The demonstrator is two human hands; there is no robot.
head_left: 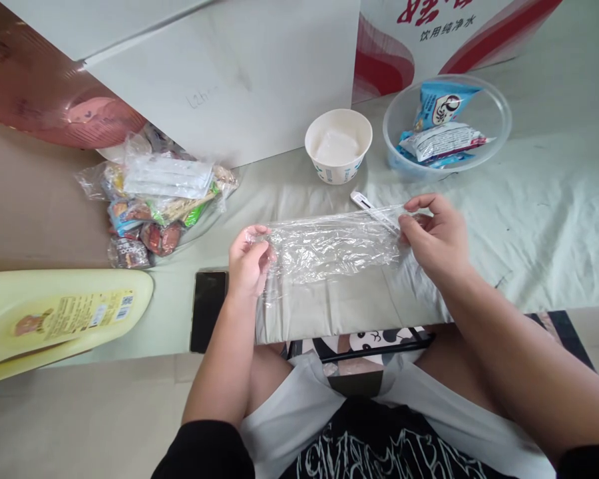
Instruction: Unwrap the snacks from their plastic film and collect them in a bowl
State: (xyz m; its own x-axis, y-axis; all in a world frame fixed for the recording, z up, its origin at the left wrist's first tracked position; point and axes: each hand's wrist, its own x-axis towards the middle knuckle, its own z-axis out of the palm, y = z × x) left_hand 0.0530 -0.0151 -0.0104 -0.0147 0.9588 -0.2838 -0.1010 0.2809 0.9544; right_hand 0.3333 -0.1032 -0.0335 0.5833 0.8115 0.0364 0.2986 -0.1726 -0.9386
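A clear plastic zip bag [329,249] is stretched flat between both hands just above the pale green tablecloth [544,219]. My left hand [248,261] pinches the bag's left edge with closed fingers. My right hand [434,236] pinches its upper right corner, by the zip strip. The bag looks empty.
A white paper bowl [338,154] and a clear plastic bowl [446,126] of snack packets stand behind the bag. A heap of wrapped snacks [154,199] lies at left. A black phone [207,309] rests near the table edge, a yellow plastic object [54,319] beside it. White boxes [219,73] stand behind.
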